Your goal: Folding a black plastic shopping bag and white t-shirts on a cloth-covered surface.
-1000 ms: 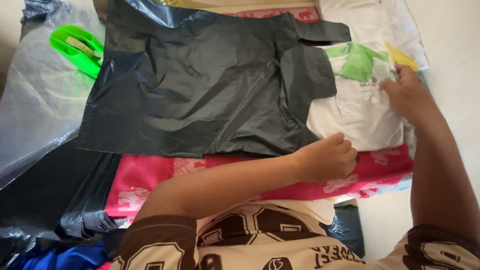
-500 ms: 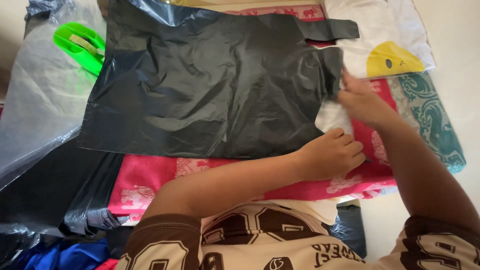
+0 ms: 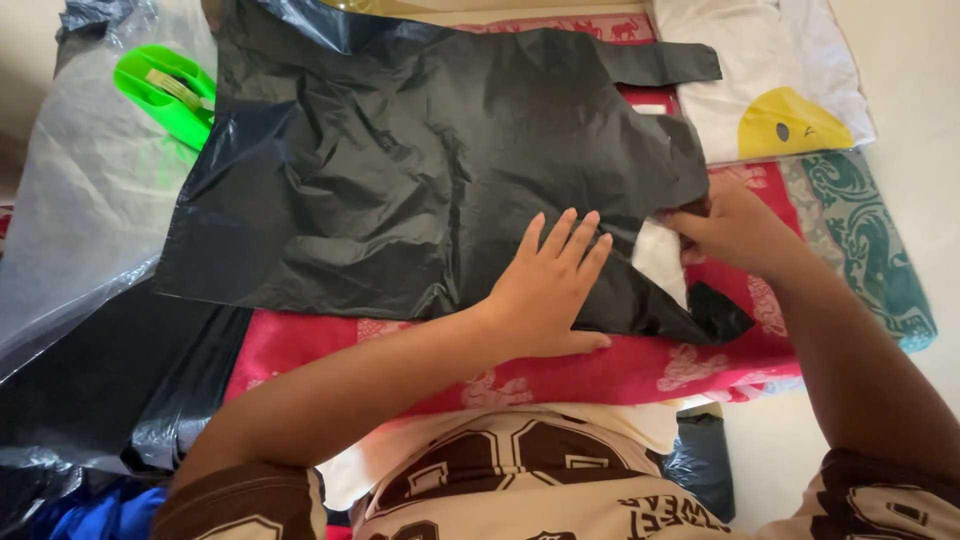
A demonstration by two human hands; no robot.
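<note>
Your left hand (image 3: 548, 290) lies open and flat on the black bag (image 3: 420, 170), pinning it, while your right hand (image 3: 730, 228) pinches the bag's mouth beside the white cloth (image 3: 660, 260).

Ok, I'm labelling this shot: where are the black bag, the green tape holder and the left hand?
black bag (image 3: 400, 170), head view, creased middle
green tape holder (image 3: 165, 88), head view, green body
left hand (image 3: 545, 290), head view, back of hand
</note>
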